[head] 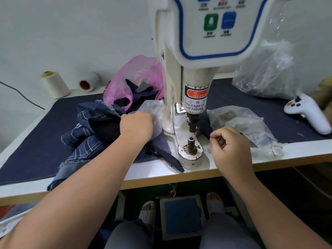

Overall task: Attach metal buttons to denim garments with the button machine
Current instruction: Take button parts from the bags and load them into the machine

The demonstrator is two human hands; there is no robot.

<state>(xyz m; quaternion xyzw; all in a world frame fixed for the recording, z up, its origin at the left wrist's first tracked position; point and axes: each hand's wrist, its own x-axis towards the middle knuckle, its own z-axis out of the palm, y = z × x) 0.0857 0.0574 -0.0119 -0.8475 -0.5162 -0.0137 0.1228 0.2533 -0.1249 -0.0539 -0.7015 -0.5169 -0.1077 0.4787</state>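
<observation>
Left hand (136, 125) reaches into a clear bag (152, 114), grip hidden; right hand (231, 144) apparently pinches a button part; seat it squarely on the lower die (191, 141).

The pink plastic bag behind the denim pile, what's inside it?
The pink plastic bag holds dark denim pieces that spill from its open mouth. What lies deeper is hidden by the bag's folds and the fabric on top.

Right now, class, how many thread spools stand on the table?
2: an upright cream spool at back left, and a white spool lying beside it. Others may be hidden behind the bags.
</observation>
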